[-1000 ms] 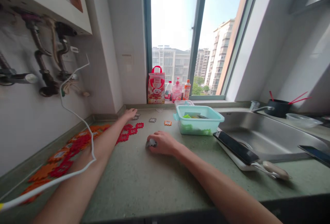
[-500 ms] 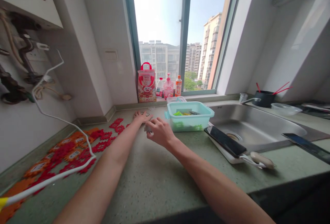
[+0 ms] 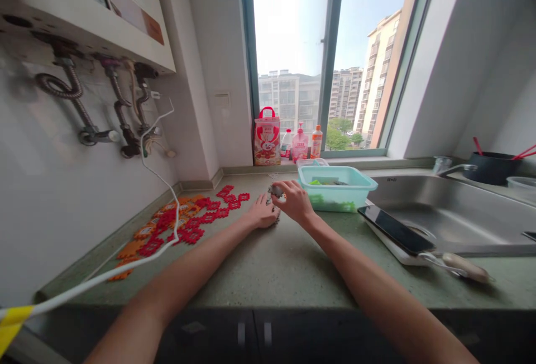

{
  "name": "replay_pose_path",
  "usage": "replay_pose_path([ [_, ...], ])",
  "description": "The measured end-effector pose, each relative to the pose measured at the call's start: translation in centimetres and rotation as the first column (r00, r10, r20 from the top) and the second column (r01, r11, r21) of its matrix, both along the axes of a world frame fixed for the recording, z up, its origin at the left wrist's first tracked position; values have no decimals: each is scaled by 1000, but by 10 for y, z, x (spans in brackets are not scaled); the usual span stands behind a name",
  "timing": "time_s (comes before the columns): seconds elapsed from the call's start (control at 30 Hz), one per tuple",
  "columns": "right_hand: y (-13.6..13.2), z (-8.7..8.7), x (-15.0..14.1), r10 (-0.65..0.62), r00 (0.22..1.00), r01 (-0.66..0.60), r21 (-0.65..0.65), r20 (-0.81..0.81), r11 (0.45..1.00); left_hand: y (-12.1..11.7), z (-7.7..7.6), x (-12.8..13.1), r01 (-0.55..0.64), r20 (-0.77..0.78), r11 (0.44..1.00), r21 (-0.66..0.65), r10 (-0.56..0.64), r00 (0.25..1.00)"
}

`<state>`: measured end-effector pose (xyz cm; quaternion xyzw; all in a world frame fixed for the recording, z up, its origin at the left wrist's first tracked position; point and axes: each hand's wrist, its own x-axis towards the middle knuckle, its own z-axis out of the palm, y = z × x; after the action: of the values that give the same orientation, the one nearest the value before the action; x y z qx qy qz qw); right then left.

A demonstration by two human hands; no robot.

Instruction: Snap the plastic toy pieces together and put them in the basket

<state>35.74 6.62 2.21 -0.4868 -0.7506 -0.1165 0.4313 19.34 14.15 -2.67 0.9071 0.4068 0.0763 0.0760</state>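
My right hand [image 3: 295, 201] is curled around a small grey puzzle-like piece [image 3: 276, 190], held just above the green counter [image 3: 268, 263]. Beside it, my left hand [image 3: 263, 216] lies palm down on the counter, and small pieces may sit under its fingers. A spread of red and orange interlocking tiles [image 3: 184, 221] lies to the left of both hands.
A teal plastic tub [image 3: 337, 185] with green bits stands right of my hands. A phone [image 3: 396, 221] rests on a white board beside the steel sink [image 3: 452, 213]. A white cable [image 3: 125, 263] crosses the tiles. Bottles and a red bag [image 3: 267, 139] stand on the windowsill.
My left hand drew back from the far corner towards the middle. My right hand lifted the grey piece off the counter and carried it forward next to the left hand.
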Motion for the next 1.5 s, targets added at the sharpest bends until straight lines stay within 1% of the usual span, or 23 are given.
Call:
replay_pose_path([
  [0.07,-1,-2,-2,19,999,-19,6,-32,1000,-26,2,-17,10,-17,1000,-19,-10,1000],
  [0.17,0,-7,-4,77,995,-76,12,-55,997,-57,9,-50,164,-20,986,-38,-165,986],
  [0.27,2,-12,-8,118,990,-119,-3,-72,993,-73,18,-80,323,39,945,-42,-321,946],
  [0.3,3,-14,-10,124,989,-125,-7,-86,992,-76,21,-88,355,69,935,-26,-352,933],
  [0.37,4,-18,-12,138,982,-142,-20,-130,990,-78,28,-98,370,131,929,29,-370,920],
  [0.47,5,-23,-14,194,964,-209,-66,-184,976,-74,36,-107,307,273,944,125,-330,904],
  [0.57,5,-27,-14,271,949,-296,-162,-159,941,-64,37,-112,178,446,970,163,-234,864],
  [0.67,5,-30,-16,384,923,-371,-347,-32,861,-55,32,-115,73,541,983,170,-155,827],
  [0.73,3,-31,-18,422,906,-371,-442,18,816,-51,29,-115,48,554,983,176,-140,821],
  [0.77,3,-31,-19,420,907,-362,-468,23,807,-50,28,-114,42,550,982,182,-137,824],
  [0.87,1,-29,-22,394,919,-342,-488,5,803,-49,32,-113,18,501,976,219,-128,856],
  [1.0,0,-29,-24,399,917,-353,-481,-7,803,-50,44,-116,24,312,945,325,-131,941],
  [1.07,-1,-29,-26,382,924,-337,-480,-4,810,-48,49,-120,20,256,934,356,-118,959],
  [1.2,-5,-28,-33,337,941,-282,-481,28,830,-45,52,-127,-4,258,934,356,-94,962],
  [1.37,-6,-29,-35,310,949,-249,-480,51,842,-40,46,-129,-25,303,952,306,-73,950],
  [1.5,-5,-21,-22,341,940,-294,-457,22,839,-36,43,-130,-5,343,967,255,-86,936],
])
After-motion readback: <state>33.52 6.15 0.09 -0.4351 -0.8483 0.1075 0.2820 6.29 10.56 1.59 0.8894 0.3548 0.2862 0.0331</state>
